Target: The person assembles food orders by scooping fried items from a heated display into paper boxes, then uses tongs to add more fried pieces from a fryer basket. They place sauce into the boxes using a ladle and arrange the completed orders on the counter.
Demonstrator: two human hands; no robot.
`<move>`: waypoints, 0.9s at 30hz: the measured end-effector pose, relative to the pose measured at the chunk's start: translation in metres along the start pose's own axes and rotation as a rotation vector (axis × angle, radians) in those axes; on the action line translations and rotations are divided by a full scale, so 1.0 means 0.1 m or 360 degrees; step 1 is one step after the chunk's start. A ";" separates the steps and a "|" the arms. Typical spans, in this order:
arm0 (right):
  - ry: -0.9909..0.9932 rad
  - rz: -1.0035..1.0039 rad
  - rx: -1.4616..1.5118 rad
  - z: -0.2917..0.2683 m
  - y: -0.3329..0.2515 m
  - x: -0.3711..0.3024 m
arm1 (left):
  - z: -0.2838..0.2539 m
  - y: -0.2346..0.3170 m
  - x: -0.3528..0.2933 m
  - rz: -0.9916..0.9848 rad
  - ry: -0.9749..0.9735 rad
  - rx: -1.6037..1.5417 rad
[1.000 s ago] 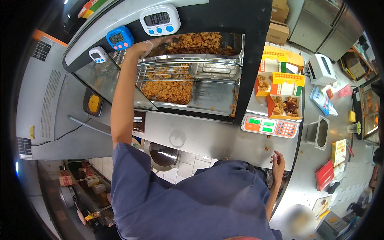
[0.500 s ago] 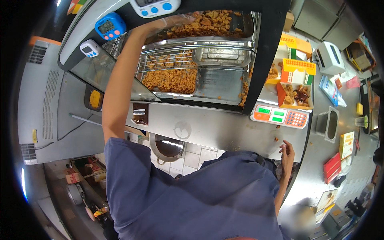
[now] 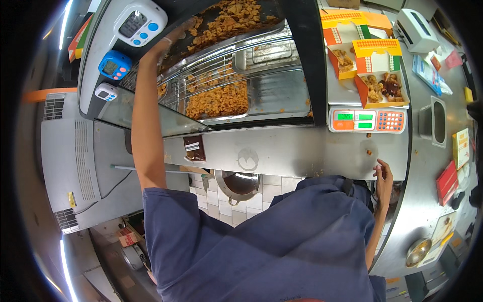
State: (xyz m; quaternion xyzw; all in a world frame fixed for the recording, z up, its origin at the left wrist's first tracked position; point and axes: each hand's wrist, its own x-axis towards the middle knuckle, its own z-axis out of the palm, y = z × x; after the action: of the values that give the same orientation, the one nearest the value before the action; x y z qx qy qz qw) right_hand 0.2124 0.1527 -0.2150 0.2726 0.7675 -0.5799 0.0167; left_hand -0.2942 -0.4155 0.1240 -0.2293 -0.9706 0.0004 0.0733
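Observation:
My left arm reaches into a glass-fronted display case. My left hand, apparently in a clear plastic glove, is at the left end of the upper tray of fried pieces; its fingers are blurred and hard to make out. On the lower level, behind a wire rack, lies a tray of crumbly golden fried pieces. My right hand hangs by the counter's front edge, fingers loosely apart, holding nothing. Beyond it, a scale carries open cardboard boxes of fried chicken, one with dark sauce.
Timers are fixed along the case's left edge. A dark sauce packet lies on the steel counter. A wide pan of dark liquid stands below. A side counter at right holds a metal container and a red box.
My view has shifted, so the case sits higher and the boxes farther right. My left hand has come back toward the left end of the upper tray. My right hand stays by the counter edge.

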 end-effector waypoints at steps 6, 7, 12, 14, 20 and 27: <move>0.0022 -0.0010 0.0002 -0.01 0.03 0.02 | 0.04 0.09 0.17 0.0061 -0.0018 0.0053; 0.0020 -0.0015 0.0001 -0.01 0.03 0.02 | 0.06 0.10 0.21 0.0073 -0.0024 0.0068; 0.0026 0.0022 -0.0009 0.01 0.03 0.01 | 0.20 0.21 0.38 0.0118 -0.0042 0.0144; 0.0025 0.0022 0.0004 0.01 0.03 0.01 | 0.24 0.23 0.40 0.0013 -0.0108 0.0197; 0.0063 0.0050 0.0017 -0.02 0.04 0.00 | 0.06 0.14 0.24 -0.0014 0.0208 -0.0108; 0.0050 0.0051 -0.0003 -0.09 0.07 0.00 | 0.04 0.13 0.13 0.0011 0.0217 -0.0145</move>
State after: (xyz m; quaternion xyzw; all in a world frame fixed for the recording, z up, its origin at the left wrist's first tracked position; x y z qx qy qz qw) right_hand 0.2183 0.1615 -0.2183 0.2939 0.7638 -0.5745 0.0142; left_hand -0.3005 -0.3983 0.1216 -0.2352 -0.9616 -0.0593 0.1286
